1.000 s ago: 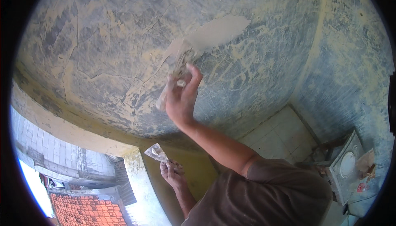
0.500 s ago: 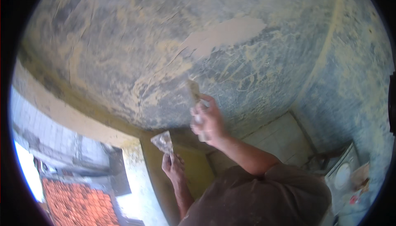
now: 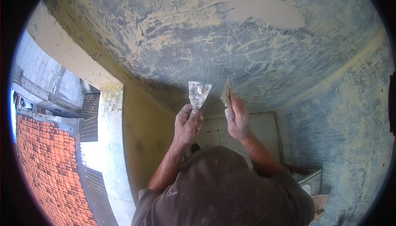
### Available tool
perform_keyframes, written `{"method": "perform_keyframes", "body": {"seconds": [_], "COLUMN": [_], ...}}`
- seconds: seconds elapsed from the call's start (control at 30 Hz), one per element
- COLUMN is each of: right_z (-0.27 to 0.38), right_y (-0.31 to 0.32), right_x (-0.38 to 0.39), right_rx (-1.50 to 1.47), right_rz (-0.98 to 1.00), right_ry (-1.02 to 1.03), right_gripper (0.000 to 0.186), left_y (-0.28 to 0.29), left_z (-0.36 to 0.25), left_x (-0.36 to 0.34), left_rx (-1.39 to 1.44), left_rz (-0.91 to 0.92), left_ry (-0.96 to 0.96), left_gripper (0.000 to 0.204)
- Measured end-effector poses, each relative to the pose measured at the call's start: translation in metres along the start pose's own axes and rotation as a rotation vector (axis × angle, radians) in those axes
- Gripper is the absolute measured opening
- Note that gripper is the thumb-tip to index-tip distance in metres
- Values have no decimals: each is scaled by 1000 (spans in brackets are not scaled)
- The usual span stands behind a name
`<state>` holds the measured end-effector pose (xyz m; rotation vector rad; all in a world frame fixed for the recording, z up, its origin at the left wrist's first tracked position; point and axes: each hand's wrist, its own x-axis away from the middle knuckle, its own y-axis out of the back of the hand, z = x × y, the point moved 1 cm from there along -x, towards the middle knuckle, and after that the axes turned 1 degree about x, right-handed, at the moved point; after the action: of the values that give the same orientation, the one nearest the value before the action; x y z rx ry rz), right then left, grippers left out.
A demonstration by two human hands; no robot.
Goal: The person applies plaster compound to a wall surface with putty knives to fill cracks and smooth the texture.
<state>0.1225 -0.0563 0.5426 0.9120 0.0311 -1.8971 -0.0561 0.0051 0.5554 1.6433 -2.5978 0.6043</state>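
My left hand point(image 3: 188, 125) is closed round a small putty knife point(image 3: 199, 92), blade up, with lumpy pale putty on it. Just right of it, my right hand point(image 3: 237, 118) grips a second, putty-smeared scraper point(image 3: 227, 89) turned almost edge-on, its handle mostly hidden by my fingers. The two blades are close but apart. Above and beyond them stretches a mottled grey wall point(image 3: 165, 40) with cracks, yellowish smears and a smooth beige patch point(image 3: 264, 11). Neither tool appears to touch it.
At left, a pale-framed opening point(image 3: 111, 135) shows an orange tiled roof point(image 3: 49, 164) outside. A yellow wall point(image 3: 148, 131) adjoins it. Another mottled wall point(image 3: 330, 123) rises at right, with a white-topped object point(image 3: 307, 184) low beside it. Pale floor tiles point(image 3: 255, 131) show beyond my body.
My right hand has left the beige patch and come down beside my left hand. My left hand has risen toward it. The view has shifted, with the wall higher in frame.
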Motion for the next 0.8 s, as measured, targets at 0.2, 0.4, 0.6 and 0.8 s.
{"method": "perform_keyframes", "body": {"seconds": [0.2, 0.4, 0.6, 0.8], "right_z": [-19, -79, -51, 34], "right_y": [-21, 5, 45, 51], "right_x": [3, 57, 72, 34], "right_rx": [319, 478, -700, -1181], "right_rz": [-4, 207, 33, 333], "right_ry": [197, 177, -667, -890], "right_gripper": [55, 55, 30, 26], "left_y": [-16, -12, -24, -61], "left_z": [6, 0, 8, 14], "left_x": [6, 12, -5, -4], "left_rx": [8, -25, -138, -445], "left_rz": [28, -23, -145, -100], "left_ry": [20, 5, -232, -900], "left_gripper": [14, 13, 17, 16]}}
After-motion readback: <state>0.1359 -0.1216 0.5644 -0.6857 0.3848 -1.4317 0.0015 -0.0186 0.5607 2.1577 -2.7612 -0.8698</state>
